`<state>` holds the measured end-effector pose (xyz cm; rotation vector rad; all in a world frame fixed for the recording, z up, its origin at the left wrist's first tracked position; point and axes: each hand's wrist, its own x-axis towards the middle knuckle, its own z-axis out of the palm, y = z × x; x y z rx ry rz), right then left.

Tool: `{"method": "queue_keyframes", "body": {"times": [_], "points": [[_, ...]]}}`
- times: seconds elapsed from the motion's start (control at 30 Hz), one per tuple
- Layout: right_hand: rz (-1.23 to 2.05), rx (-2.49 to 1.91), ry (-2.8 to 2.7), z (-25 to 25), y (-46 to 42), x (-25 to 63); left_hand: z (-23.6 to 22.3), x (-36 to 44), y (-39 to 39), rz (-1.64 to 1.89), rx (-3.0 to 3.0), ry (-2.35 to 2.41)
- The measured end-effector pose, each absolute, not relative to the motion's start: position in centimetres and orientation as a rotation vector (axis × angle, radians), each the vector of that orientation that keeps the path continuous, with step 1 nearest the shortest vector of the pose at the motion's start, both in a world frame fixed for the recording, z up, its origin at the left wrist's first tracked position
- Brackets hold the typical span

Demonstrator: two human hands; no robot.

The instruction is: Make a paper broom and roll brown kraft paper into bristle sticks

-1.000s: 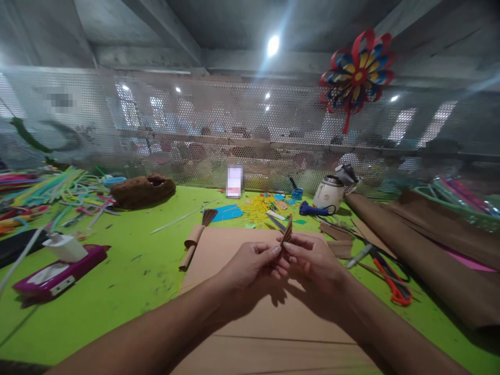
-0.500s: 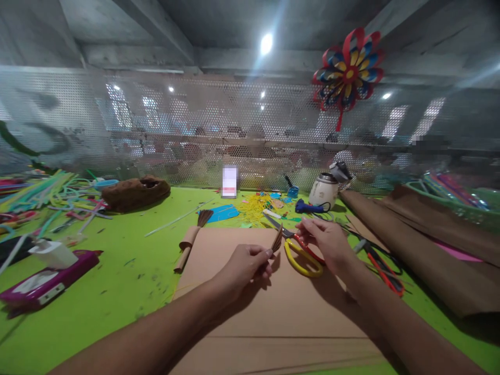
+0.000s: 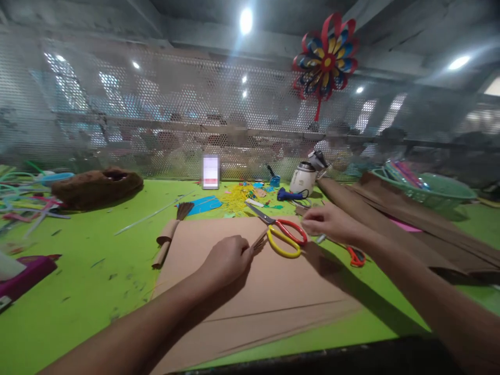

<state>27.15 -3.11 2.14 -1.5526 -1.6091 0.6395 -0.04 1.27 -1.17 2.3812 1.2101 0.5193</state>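
A small piece of brown fringed paper (image 3: 259,240) sticks out from the closed fingers of my left hand (image 3: 230,258), above a large sheet of tan paper (image 3: 219,307). Scissors (image 3: 283,242) with one red and one yellow handle lie on the sheet's far right part, blades toward the back. Just right of the red handle is my right hand (image 3: 332,223), not touching the scissors. Its fingers are curled together, and what they hold, if anything, is hidden. At the sheet's left edge lie rolled brown paper pieces (image 3: 167,234) and a fringed brown tuft (image 3: 184,210).
Behind the sheet lie blue paper (image 3: 205,205), yellow shreds (image 3: 240,199), a blue glue gun (image 3: 291,195) and a white jug (image 3: 302,178). Brown paper rolls (image 3: 375,219) and a green basket (image 3: 441,191) stand right. A brown lumpy object (image 3: 97,188) sits left.
My view has turned to the right. My right hand has moved away from the scissors' red handle, to their right. My left hand still holds the fringed paper, now turned lower.
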Motion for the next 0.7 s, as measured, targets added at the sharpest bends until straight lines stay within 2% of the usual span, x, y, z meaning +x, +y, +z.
{"method": "queue_keyframes", "body": {"times": [0.3, 0.5, 0.7], "points": [[0.318, -1.923, -1.857, 1.5, -9.9, 32.9, -0.2, 0.2, 0.6, 0.338, 2.733, 1.278], [0.06, -2.109, -1.79, 2.9, -7.4, 36.4, -1.1, -0.1, 1.7, 0.305, 2.874, 1.243], [0.045, -2.275, -1.806, 2.3, -2.7, 36.9, -1.0, 0.0, 1.6, 0.329, 2.819, 1.265]]}}
